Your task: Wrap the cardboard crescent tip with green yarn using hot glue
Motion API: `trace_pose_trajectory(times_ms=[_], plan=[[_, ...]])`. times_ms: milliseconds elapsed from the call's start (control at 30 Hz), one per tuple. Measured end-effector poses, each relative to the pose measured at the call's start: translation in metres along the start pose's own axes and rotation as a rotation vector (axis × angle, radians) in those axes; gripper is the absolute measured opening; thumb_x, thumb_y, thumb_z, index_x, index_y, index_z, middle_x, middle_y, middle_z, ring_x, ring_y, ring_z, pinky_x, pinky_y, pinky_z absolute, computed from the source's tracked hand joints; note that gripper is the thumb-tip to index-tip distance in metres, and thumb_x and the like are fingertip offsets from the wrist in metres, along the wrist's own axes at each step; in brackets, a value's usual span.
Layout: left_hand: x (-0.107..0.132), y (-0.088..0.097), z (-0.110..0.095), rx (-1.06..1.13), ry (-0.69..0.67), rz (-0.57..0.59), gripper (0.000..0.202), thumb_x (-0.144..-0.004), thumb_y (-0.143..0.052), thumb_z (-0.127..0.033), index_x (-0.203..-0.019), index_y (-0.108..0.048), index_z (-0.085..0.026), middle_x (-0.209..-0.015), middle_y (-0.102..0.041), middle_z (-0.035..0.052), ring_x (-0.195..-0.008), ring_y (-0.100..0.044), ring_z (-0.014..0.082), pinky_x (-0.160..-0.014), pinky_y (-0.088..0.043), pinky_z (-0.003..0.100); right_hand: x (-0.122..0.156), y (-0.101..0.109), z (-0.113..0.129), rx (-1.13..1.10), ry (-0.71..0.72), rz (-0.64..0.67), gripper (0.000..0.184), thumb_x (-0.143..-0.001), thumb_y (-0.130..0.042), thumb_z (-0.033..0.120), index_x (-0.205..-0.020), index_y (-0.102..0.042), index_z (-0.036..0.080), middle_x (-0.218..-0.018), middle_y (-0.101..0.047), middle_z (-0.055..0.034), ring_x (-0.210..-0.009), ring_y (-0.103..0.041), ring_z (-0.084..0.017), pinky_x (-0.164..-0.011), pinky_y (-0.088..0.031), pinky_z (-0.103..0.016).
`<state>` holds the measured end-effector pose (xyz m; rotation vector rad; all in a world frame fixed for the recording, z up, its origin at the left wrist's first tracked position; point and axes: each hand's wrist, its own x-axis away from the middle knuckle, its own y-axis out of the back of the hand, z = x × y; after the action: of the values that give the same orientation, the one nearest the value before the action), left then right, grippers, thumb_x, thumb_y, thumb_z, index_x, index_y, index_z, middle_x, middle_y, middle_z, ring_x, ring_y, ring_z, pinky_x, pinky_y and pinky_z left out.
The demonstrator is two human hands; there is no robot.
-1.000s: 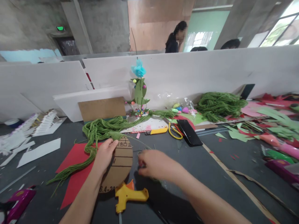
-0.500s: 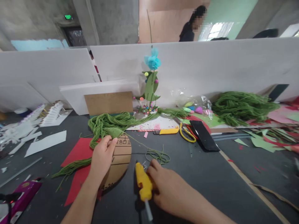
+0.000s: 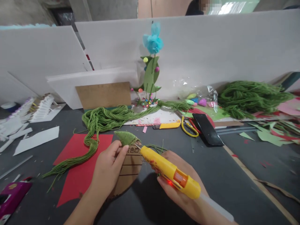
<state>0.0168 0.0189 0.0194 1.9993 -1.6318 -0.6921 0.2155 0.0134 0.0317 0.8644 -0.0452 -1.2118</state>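
My left hand [image 3: 107, 167] pinches a round cardboard piece [image 3: 130, 170] with printed lettering, tilted up over the table. Green yarn [image 3: 126, 137] covers the far edge of this cardboard. In my right hand [image 3: 180, 200] is a yellow hot glue gun [image 3: 161, 161], a small red light glowing on it and a pale glue stick [image 3: 217, 207] out of its back. The gun's nozzle points left, right by the border between yarn and bare cardboard; whether it touches cannot be made out. A loose yarn strand [image 3: 156, 147] lies partly hidden behind the gun.
Red paper [image 3: 82, 175] lies at left under a green yarn hank [image 3: 103, 120]. Beyond are a yellow craft knife [image 3: 170, 125], scissors [image 3: 188, 128] and a black phone [image 3: 207, 129]. A decorated blue flower [image 3: 153, 43] stands by the white board [image 3: 211, 47]. A purple box [image 3: 14, 200] sits front left.
My right hand has lifted the glue gun from the table and swung its nozzle to the cardboard. My left hand has shifted the cardboard slightly right. The view has tilted downward.
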Motion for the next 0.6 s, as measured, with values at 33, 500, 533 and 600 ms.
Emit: trace_pose_trajectory(times_ms=[33,500,533,600], plan=[[0.0014,-0.0010,-0.0006,-0.010,-0.005,0.010,0.035,-0.084,-0.043,-0.045,-0.061,-0.032,-0.022,-0.052,-0.031,-0.0075,-0.049,-0.035,0.0102,-0.048,-0.026,0.021,0.0003,-0.0005,-0.0007,0.030,0.007,-0.010,0.007,-0.076,-0.050,0.018,-0.070,-0.051,0.021,-0.067,-0.058,-0.0005,-0.060,-0.054,-0.015,-0.058,-0.047,-0.028],[0.0055,-0.0043,-0.0035,-0.012,-0.033,0.040,0.035,-0.084,-0.043,-0.044,-0.061,-0.031,-0.021,-0.052,-0.031,-0.0073,-0.048,-0.033,0.0097,-0.047,-0.024,0.022,0.0002,-0.0080,-0.0014,0.220,-0.028,-0.012,0.017,-0.077,-0.047,0.020,-0.061,-0.039,0.022,-0.058,-0.052,0.0003,-0.054,-0.051,-0.015,-0.054,-0.045,-0.028],[0.0055,-0.0045,-0.0032,-0.015,-0.034,0.038,0.035,-0.084,-0.043,-0.044,-0.061,-0.032,-0.021,-0.052,-0.031,-0.0073,-0.048,-0.033,0.0098,-0.047,-0.024,0.022,0.0006,-0.0085,-0.0019,0.215,-0.021,-0.017,0.018,-0.077,-0.047,0.021,-0.061,-0.038,0.023,-0.057,-0.052,0.0004,-0.054,-0.051,-0.015,-0.054,-0.045,-0.029],[0.0052,-0.0050,-0.0027,-0.022,-0.030,0.038,0.034,-0.085,-0.043,-0.044,-0.061,-0.033,-0.021,-0.052,-0.032,-0.0073,-0.048,-0.035,0.0098,-0.047,-0.025,0.022,0.0014,-0.0098,-0.0031,0.201,-0.009,-0.018,0.019,-0.077,-0.047,0.023,-0.061,-0.037,0.023,-0.057,-0.052,-0.0001,-0.054,-0.051,-0.016,-0.054,-0.045,-0.030]])
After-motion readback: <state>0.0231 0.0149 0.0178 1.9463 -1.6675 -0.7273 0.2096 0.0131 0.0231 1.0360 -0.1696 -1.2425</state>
